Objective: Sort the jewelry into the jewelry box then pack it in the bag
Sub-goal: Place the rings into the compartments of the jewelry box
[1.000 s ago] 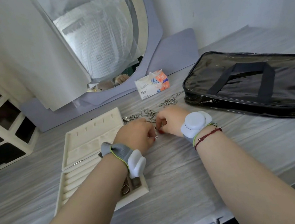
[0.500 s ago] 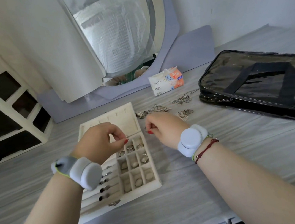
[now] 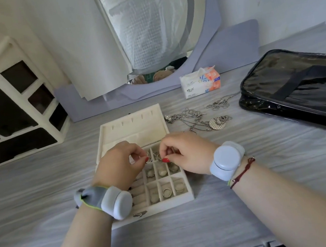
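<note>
A cream jewelry box (image 3: 184,197) lies open on the table, lid flat at the far side. Its small square compartments hold several silver rings (image 3: 167,192). My left hand (image 3: 120,164) hovers over the upper compartments and pinches a small silver ring (image 3: 148,159) between thumb and fingertip. My right hand (image 3: 184,153) is close beside it, fingertips curled over the same compartments, pinching a small silver piece. A tangle of silver necklaces and a round pendant (image 3: 216,124) lies to the right of the box. The black bag (image 3: 297,90) lies flat at the far right.
A tissue pack (image 3: 200,81) stands behind the necklaces. A round mirror on a lilac stand (image 3: 229,49) leans at the back. A white drawer organizer (image 3: 12,105) sits at the left. The table's near edge runs along the bottom.
Both hands have moved from the necklace pile to above the box's ring compartments, the left carrying a ring. The camera view has shifted, bringing the box to the centre.
</note>
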Action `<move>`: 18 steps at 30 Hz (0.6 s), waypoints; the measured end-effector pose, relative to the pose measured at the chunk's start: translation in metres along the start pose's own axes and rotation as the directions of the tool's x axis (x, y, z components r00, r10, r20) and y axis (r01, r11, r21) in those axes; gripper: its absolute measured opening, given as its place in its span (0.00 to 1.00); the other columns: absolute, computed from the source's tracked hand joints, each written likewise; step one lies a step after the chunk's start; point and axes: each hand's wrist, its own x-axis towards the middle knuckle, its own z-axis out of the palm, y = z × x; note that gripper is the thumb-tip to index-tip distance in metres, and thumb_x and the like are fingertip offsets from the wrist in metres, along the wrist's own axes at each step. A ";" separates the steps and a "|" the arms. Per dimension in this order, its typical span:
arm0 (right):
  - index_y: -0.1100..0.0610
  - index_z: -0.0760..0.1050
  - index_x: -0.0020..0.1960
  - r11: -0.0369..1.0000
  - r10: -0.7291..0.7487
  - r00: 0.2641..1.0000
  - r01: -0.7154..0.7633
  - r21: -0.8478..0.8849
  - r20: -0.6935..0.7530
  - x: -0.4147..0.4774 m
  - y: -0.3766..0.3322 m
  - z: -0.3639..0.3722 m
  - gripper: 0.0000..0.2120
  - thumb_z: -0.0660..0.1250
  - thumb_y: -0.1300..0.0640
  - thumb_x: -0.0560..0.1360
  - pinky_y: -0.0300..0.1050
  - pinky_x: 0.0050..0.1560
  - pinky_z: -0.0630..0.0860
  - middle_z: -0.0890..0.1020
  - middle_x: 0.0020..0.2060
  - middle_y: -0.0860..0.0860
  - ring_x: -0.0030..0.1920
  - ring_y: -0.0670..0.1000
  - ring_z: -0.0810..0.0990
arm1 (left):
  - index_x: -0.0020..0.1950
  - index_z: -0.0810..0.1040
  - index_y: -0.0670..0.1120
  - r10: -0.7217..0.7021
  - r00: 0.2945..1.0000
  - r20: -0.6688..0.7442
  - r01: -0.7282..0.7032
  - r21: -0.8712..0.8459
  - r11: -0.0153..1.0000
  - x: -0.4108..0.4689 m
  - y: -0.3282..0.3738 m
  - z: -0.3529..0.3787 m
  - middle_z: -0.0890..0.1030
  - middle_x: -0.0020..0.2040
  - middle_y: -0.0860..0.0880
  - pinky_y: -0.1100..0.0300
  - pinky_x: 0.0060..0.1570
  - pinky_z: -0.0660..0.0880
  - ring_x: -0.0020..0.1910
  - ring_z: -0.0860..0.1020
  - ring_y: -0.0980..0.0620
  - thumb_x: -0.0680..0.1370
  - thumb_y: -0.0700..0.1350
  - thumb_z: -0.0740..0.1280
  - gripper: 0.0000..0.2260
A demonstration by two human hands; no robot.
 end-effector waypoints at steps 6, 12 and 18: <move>0.54 0.78 0.46 0.999 -0.034 0.999 0.034 -0.013 0.000 0.002 0.000 0.004 0.04 0.66 0.60 0.73 0.38 0.44 0.67 0.74 0.39 0.44 0.37 0.38 0.70 | 0.38 0.77 0.56 -0.034 0.999 -0.013 0.034 -0.032 0.999 0.000 0.000 0.010 0.76 0.37 0.56 0.62 0.38 0.68 0.35 0.71 0.61 0.72 0.48 0.71 0.05; 0.54 0.79 0.46 0.998 -0.055 0.998 0.055 -0.025 -0.001 0.003 -0.002 0.004 0.04 0.66 0.61 0.73 0.39 0.45 0.69 0.74 0.39 0.45 0.38 0.41 0.71 | 0.41 0.79 0.54 -0.100 0.993 0.068 0.097 0.047 0.994 0.008 0.000 0.009 0.76 0.40 0.54 0.61 0.41 0.68 0.40 0.73 0.55 0.74 0.48 0.68 0.02; 0.54 0.79 0.45 0.995 -0.084 0.996 0.084 -0.044 -0.007 0.003 -0.002 0.006 0.04 0.68 0.60 0.72 0.34 0.42 0.66 0.72 0.37 0.44 0.37 0.40 0.70 | 0.42 0.80 0.57 -0.123 0.989 0.088 0.120 0.031 0.992 0.006 0.003 0.004 0.77 0.42 0.55 0.57 0.45 0.74 0.42 0.75 0.54 0.74 0.49 0.67 0.03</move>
